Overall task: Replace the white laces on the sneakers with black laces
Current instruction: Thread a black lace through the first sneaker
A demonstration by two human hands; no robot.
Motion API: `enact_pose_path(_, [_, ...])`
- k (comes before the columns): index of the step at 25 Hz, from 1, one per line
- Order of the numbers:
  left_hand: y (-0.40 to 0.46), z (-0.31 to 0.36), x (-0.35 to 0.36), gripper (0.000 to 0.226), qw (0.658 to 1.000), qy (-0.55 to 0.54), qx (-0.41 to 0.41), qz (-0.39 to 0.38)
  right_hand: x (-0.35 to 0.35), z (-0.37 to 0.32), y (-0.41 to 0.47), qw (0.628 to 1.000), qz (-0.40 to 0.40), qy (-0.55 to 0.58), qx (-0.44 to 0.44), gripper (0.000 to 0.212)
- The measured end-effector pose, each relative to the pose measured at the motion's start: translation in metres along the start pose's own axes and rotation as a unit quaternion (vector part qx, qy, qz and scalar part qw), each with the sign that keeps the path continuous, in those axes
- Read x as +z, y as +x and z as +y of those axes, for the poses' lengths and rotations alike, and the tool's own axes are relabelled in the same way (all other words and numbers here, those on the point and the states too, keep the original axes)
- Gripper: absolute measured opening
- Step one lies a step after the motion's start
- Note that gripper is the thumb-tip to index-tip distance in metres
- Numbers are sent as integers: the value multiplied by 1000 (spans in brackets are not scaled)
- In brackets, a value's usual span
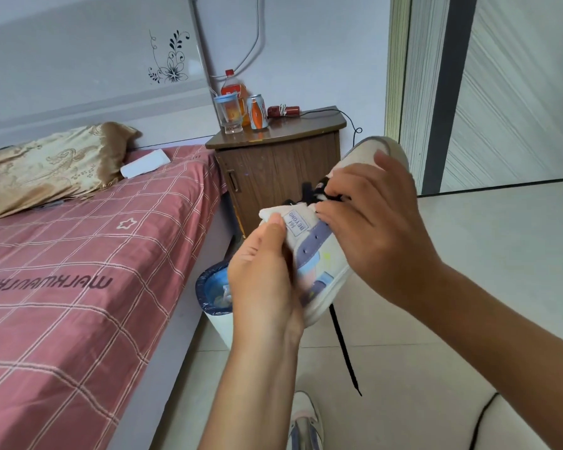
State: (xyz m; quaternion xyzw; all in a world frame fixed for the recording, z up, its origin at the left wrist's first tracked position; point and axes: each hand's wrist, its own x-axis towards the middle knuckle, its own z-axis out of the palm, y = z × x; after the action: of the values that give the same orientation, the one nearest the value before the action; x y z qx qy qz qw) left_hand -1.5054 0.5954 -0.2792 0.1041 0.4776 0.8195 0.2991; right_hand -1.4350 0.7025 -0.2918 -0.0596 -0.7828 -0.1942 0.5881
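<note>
1. A white sneaker is held in mid-air between bed and tiled floor, toe pointing away; its tongue label reads "BEYOND", with smaller characters too blurred to make out.
2. The left hand grips the sneaker at the heel side, thumb pressed on the tongue beside the label, fingers wrapped behind and out of sight.
3. The right hand lies over the eyelets, fingertips curled and pinching the black lace, whose loose end hangs below the sole.
4. A second sneaker rests on the floor below.
5. The pink checked bedsheet carries dark lettering, upside down and not clearly legible.
6. A soda bottle and a can stand on the nightstand; their labels are unreadable.
</note>
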Motion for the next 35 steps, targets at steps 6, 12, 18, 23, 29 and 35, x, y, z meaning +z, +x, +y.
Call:
enact_pose_path(6, [15, 9, -9, 29, 979, -172, -109, 5, -5, 14, -25, 978, -156, 71, -121, 34])
enact_pose_path(12, [29, 8, -31, 18, 959, -249, -136, -9, -22, 38, -142, 903, -376, -15, -207, 51])
enact_pose_path(18, [39, -4, -23, 42, 951, -279, -114, -69, -16, 68, -242, 737, -570, 311, 186, 26])
enact_pose_path(23, [30, -14, -8, 37, 967, -235, -30, -97, -18, 25, -67, 791, -247, 399, 393, 6])
enact_pose_path(29, [18, -21, -10, 37, 969, -201, 3, -143, 1, -12, 12, 744, -225, 432, 457, 16])
enact_pose_path(35, [25, -21, -18, 33, 969, -211, 27, -129, 0, -9, 14, 720, -271, 439, 465, 16])
